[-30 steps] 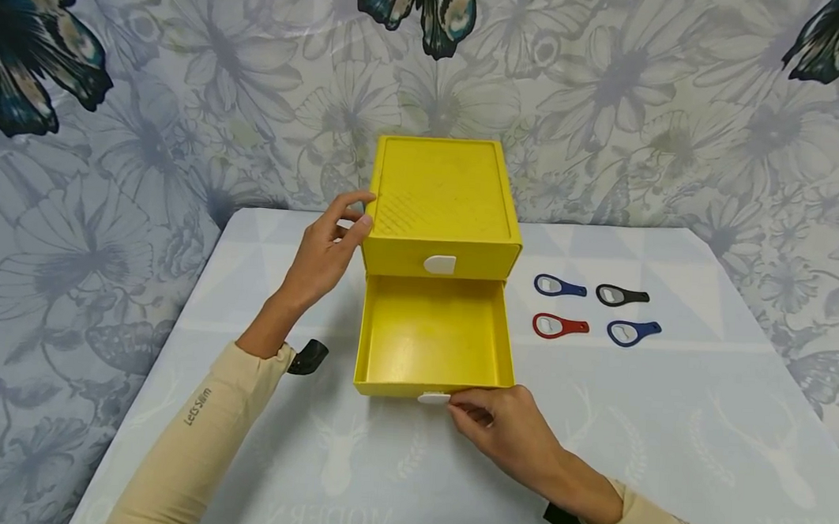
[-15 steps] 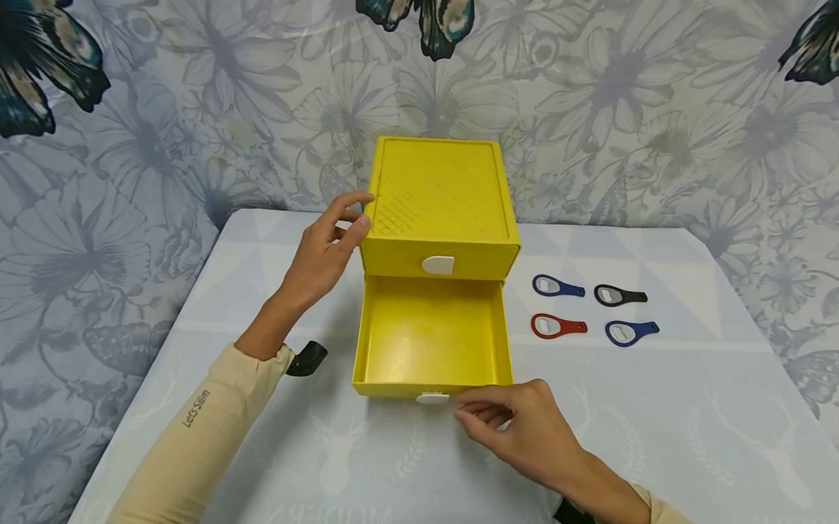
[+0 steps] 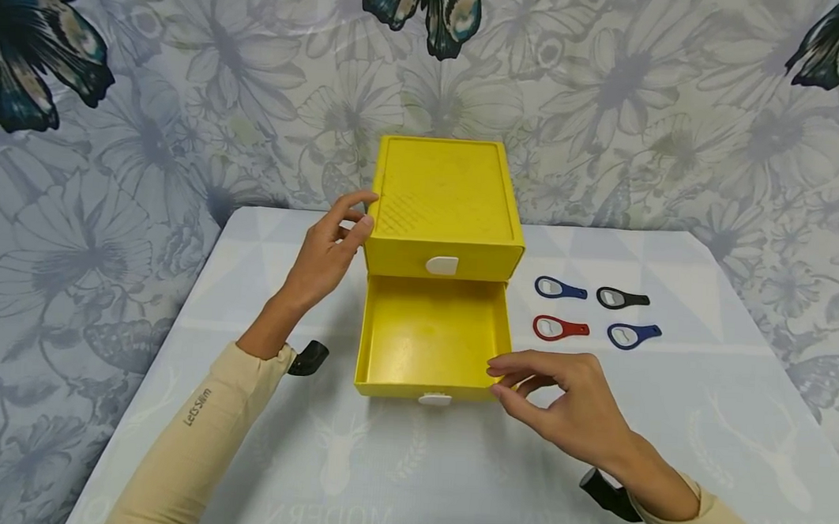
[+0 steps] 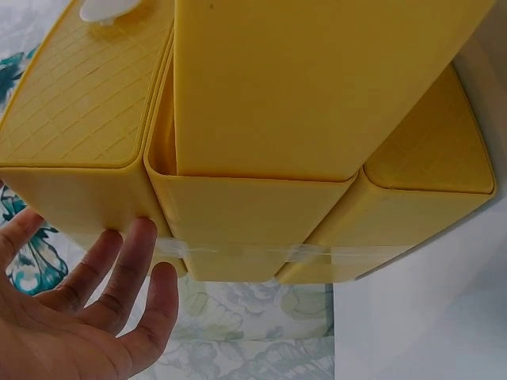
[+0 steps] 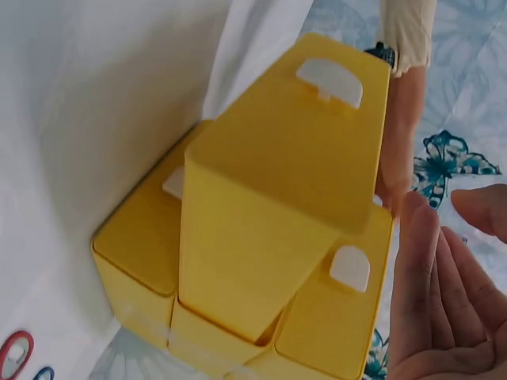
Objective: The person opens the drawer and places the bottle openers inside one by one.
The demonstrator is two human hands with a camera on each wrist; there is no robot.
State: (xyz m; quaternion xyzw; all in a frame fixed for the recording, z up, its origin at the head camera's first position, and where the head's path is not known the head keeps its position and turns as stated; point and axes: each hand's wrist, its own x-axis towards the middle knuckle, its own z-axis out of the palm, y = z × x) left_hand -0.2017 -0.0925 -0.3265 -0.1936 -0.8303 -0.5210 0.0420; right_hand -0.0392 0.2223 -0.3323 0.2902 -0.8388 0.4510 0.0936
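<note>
A yellow drawer unit [image 3: 441, 188] stands at the middle of the table, with a white knob on each drawer front. Its middle drawer [image 3: 433, 334] is pulled out, and nothing lies inside it. My left hand [image 3: 323, 253] rests its fingertips against the unit's upper left side; the left wrist view shows these fingers [image 4: 127, 273] spread along the wall. My right hand [image 3: 572, 400] hovers at the drawer's front right corner, fingers loosely bent and holding nothing. To the right lie bottle openers: a red one [image 3: 561, 328], a black one [image 3: 622, 298] and two blue ones [image 3: 633, 335].
The unit stands near the back edge of the white table [image 3: 338, 463], close to a floral wall covering [image 3: 258, 87] with butterflies. Clear tape [image 4: 238, 252] runs across the stacked tiers. A dark wrist camera [image 3: 308, 357] juts from the left sleeve.
My right hand has let go of the pulled-out drawer's white knob and moved right and up to its corner. The left hand and the drawer have stayed in place.
</note>
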